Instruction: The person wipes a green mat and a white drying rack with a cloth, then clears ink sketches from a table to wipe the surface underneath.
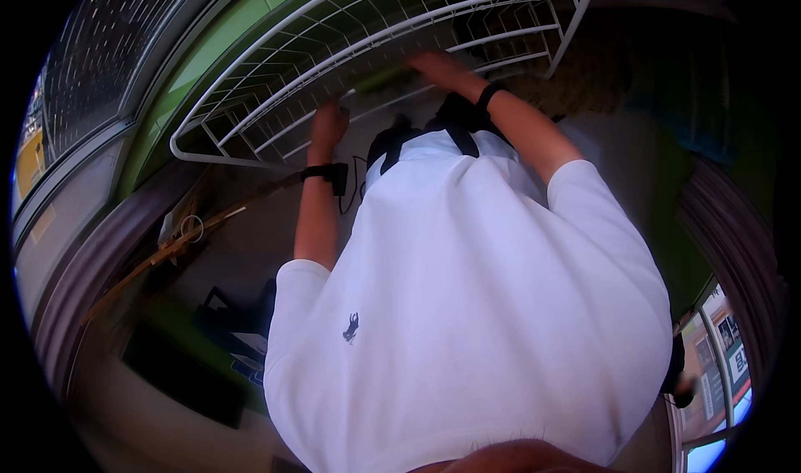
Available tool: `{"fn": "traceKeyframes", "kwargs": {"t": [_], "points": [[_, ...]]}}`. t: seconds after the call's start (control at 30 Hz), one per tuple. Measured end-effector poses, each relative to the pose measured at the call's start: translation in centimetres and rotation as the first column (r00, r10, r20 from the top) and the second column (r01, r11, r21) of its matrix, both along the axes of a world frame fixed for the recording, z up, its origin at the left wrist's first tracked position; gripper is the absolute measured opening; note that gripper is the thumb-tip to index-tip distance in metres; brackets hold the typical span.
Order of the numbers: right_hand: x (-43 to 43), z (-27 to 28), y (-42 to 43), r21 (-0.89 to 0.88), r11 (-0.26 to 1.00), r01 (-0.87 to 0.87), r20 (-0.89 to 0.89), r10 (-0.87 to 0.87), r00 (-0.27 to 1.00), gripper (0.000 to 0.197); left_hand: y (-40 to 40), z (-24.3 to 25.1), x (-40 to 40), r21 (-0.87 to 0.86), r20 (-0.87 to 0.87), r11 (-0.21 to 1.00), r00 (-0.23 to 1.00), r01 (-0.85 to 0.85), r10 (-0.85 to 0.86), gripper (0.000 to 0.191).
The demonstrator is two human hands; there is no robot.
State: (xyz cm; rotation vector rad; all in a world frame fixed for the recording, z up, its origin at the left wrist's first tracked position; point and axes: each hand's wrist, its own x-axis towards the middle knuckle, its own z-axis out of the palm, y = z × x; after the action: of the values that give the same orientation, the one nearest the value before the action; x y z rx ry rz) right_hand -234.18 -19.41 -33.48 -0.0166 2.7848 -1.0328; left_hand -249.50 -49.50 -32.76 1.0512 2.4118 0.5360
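Before me stands a white wire rack (432,16) with several tiers of metal bars. My left hand (328,126) is curled at its lower bars, near the left side; whether its fingers close around a bar or a small dark thing cannot be made out. Motion blurs my right hand (436,71), which reaches to the lower part of the rack near a green strip (385,80). Its fingertips are unclear, so its hold is not visible. A black watch-like band (326,172) circles my left wrist, and a thin black band (490,95) my right.
To the left lies a long wooden bar (144,266) with a white ring (192,228) by it. Beyond the rack curves a green panel (241,25) beside a window (94,54). A dark cable (355,185) hangs near my left wrist. Another person (681,385) is partly visible at right, by glass panes.
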Motion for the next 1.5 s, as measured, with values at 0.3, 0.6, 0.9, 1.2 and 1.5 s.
{"fn": "traceKeyframes", "kwargs": {"t": [0.3, 0.6, 0.9, 1.2, 1.5], "points": [[9.9, 1.3, 17.4, 0.317, 0.921, 0.226, -0.022, -0.231, 0.973, 0.038, 5.7, -1.6, 0.2, -0.114, 0.013, 0.993, 1.0, 0.023, -0.021, 0.027], [8.1, 1.7, 14.1, 0.59, 0.746, 0.309, 0.015, -0.393, 0.92, 0.033, 7.3, 0.0, 0.7, -0.208, 0.023, 0.978, 1.0, 0.013, -0.008, 0.025], [0.8, -1.4, -1.6, 0.491, 0.841, 0.226, 0.064, -0.294, 0.954, 0.04, 6.5, -2.2, -4.4, 0.004, 0.416, 0.994, 0.903, 0.112, -0.103, 0.046], [0.0, -0.1, -3.4, 0.414, 0.886, 0.21, 0.029, -0.243, 0.969, 0.031, 2.1, -0.3, -7.0, -0.022, 0.243, 0.927, 0.901, 0.374, -0.358, 0.054], [-1.3, 1.3, -4.3, 0.51, 0.797, 0.322, 0.19, -0.47, 0.862, 0.018, -6.0, 2.0, -8.5, 0.004, 0.248, 0.918, 0.889, 0.398, -0.386, 0.059]]}}
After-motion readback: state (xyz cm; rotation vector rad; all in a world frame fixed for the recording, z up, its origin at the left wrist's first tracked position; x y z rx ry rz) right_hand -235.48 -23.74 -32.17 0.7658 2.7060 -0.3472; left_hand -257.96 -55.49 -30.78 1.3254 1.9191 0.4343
